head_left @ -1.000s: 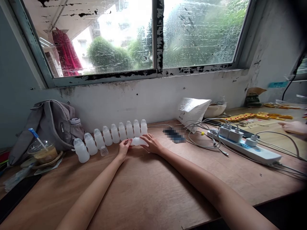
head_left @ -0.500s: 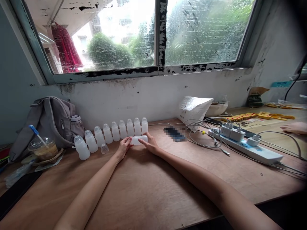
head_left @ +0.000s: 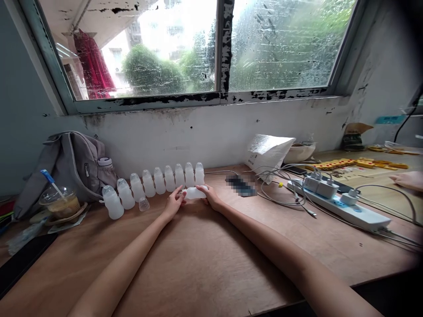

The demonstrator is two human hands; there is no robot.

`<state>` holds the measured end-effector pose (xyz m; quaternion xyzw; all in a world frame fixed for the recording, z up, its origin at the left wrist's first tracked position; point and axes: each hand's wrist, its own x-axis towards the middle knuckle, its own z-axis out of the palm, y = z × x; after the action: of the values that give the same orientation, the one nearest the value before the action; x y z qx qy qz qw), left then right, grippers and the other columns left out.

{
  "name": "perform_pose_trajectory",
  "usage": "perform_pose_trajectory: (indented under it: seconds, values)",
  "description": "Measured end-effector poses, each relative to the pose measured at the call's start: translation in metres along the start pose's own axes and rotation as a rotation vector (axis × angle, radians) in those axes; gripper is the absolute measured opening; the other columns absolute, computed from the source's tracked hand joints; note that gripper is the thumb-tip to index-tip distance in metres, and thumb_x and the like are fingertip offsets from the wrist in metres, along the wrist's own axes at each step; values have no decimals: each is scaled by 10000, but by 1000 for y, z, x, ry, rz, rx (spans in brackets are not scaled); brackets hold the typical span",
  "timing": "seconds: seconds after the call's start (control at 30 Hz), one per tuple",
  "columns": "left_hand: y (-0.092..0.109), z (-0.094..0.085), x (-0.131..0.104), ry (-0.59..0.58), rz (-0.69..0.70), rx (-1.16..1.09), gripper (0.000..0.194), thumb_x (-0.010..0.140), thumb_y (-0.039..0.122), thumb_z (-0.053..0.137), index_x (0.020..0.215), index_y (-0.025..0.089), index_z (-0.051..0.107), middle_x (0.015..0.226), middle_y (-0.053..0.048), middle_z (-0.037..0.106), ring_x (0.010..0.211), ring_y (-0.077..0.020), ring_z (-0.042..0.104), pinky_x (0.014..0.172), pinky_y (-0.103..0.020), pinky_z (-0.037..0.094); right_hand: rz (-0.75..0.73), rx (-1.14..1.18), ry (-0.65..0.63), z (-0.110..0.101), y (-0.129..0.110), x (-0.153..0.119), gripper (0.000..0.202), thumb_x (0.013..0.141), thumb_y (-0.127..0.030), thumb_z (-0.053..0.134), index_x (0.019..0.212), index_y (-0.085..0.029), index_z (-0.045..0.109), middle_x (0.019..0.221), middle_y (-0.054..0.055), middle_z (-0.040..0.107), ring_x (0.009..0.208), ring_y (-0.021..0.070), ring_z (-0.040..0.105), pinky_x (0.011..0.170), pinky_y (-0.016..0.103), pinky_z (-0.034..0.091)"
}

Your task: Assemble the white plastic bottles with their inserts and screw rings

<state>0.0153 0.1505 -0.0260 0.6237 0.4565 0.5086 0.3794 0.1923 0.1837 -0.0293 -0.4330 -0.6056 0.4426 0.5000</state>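
Note:
A frosted white baby bottle point(head_left: 193, 193) lies sideways between my two hands, just above the table. My right hand point(head_left: 211, 197) is wrapped around its right end. At the other end, the fingers of my left hand point(head_left: 174, 203) close around the bottle's tip, partly hiding it. Behind them several similar bottles point(head_left: 160, 181) stand upright in a row that bends towards me at the left. A small clear dome cap point(head_left: 144, 204) sits on the table in front of that row.
At the left are a grey backpack point(head_left: 76, 163) and an iced drink cup point(head_left: 61, 200) with a straw. To the right lie a blurred dark object point(head_left: 243, 185), tangled cables point(head_left: 280, 193) and a white power strip point(head_left: 350, 209). Another person's hand point(head_left: 408, 179) is at the far right.
The left fingers have shifted around the bottle's left end, and the bottle has moved slightly right and up. The other person's hand at the far right has moved a little.

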Motion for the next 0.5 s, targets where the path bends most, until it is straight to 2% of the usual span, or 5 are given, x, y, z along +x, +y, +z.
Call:
perform_pose_trajectory:
  seconds: [0.07,0.17,0.3,0.4,0.5]
  values:
    - [10,-12,-4,14,100,278,519,771,417,510,1229,187,429,842,-62,640,710,-178,597,629,-287,476,7,40,-18,-1,1,1,374,735,-521,491,809,-155,516,432,-52,455,282,58,321,274,187,249]
    - [23,-48,-8,64,238,650,339,754,330,517,1058,188,563,928,-73,611,831,-212,573,757,-328,442,10,84,-28,-1,1,2,359,742,-510,494,820,-160,500,462,-42,491,279,52,330,266,179,256]
    - [21,-109,-11,129,199,970,234,729,262,477,913,202,609,975,-80,560,960,-254,510,864,-348,373,16,114,-44,-1,2,1,346,730,-499,520,799,-160,508,455,-43,491,279,51,337,255,167,236]
    - [10,-141,-15,91,115,1012,306,630,268,554,920,182,601,946,-90,557,954,-293,499,855,-377,367,23,127,-42,-1,2,1,349,731,-502,516,802,-160,508,456,-43,491,279,52,338,254,166,234]
    - [4,-148,-17,-7,67,977,333,579,268,596,903,189,587,869,-63,585,847,-265,543,777,-346,407,27,133,-35,-1,2,2,360,727,-505,519,817,-157,504,469,-39,499,280,52,339,255,170,243]
